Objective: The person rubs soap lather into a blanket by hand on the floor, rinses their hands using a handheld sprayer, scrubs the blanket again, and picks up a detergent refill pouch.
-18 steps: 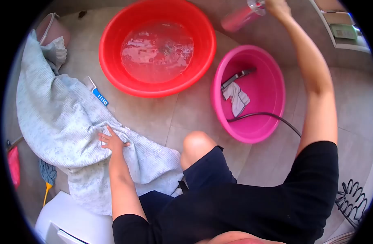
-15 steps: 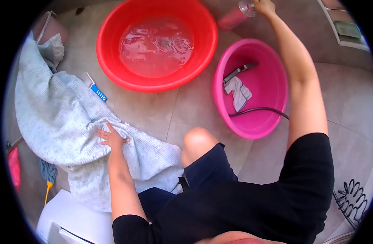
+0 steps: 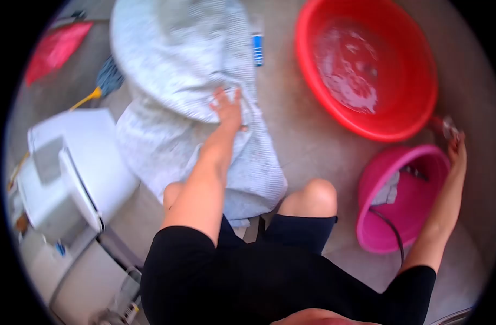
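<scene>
A light blue, ribbed and patterned bedspread (image 3: 177, 65) lies in folds across the floor and up against my knees. My left hand (image 3: 229, 108) rests on it, fingers spread. At the right, the fingers of my right hand (image 3: 458, 149) are closed on the end of a clear, pinkish container (image 3: 448, 127); blur hides its exact kind. This container is beside the rim of a big red basin (image 3: 421, 116) with cloudy water in it. Below it stands a pink tub (image 3: 367, 233), holding a greyish cloth (image 3: 387, 190) and a dark hose (image 3: 391, 225).
A blue-handled brush (image 3: 257, 50) lies between bedspread and red basin. At the left are a white appliance-like box (image 3: 107, 151), a mop head (image 3: 110, 76) with yellow fitting, and a pink-red sheet or bag (image 3: 58, 51).
My view has swung left, so the basins appear farther right and the white box shows more. My left hand stays on the bedspread; my right hand still grips the clear container.
</scene>
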`<action>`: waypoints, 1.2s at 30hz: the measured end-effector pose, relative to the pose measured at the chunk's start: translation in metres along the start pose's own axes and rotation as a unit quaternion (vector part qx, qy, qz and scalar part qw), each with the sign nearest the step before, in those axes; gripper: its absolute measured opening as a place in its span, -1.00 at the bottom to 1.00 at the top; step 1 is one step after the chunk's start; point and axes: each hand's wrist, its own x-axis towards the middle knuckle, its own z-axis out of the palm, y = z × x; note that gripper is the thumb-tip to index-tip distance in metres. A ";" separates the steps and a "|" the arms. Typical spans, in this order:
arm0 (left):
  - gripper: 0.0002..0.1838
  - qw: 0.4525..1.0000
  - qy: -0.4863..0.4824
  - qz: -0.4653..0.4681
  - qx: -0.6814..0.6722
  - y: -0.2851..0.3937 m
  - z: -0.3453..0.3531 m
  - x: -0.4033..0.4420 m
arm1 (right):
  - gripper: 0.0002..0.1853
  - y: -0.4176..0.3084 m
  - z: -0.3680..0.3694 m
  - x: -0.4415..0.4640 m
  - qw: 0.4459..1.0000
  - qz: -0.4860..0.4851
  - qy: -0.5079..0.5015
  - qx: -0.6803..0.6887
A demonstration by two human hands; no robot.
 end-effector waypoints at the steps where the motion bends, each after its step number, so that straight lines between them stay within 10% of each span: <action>1: 0.41 1.000 0.000 -0.002 -0.001 0.001 -0.004 0.003 | -0.70 -0.005 0.007 -0.004 0.999 0.009 0.002 -0.037; 10: 0.42 0.995 0.091 -0.017 -0.026 -0.001 0.032 0.014 | -0.77 -0.022 0.031 -0.014 0.991 0.042 0.105 -0.072; 25: -0.09 0.995 0.084 -0.003 -0.046 -0.019 0.026 -0.006 | -0.66 -0.015 0.068 -0.091 0.993 -0.007 -0.115 -0.035; 28: -0.20 0.971 0.218 0.053 -0.085 -0.029 0.038 -0.023 | -0.66 0.036 0.152 -0.177 0.952 0.040 -0.304 0.018; 31: -0.22 0.871 0.422 0.208 -0.146 -0.044 0.086 -0.047 | -0.86 0.135 0.259 -0.277 0.938 0.022 -0.338 -0.067; 32: -0.27 0.825 0.469 0.276 -0.154 -0.056 0.097 -0.073 | -0.85 0.185 0.315 -0.333 0.972 -0.007 -0.205 -0.112; 36: -0.17 0.832 0.294 0.420 -0.213 -0.184 0.106 -0.170 | -0.70 0.339 0.424 -0.434 0.901 0.118 -0.315 -0.273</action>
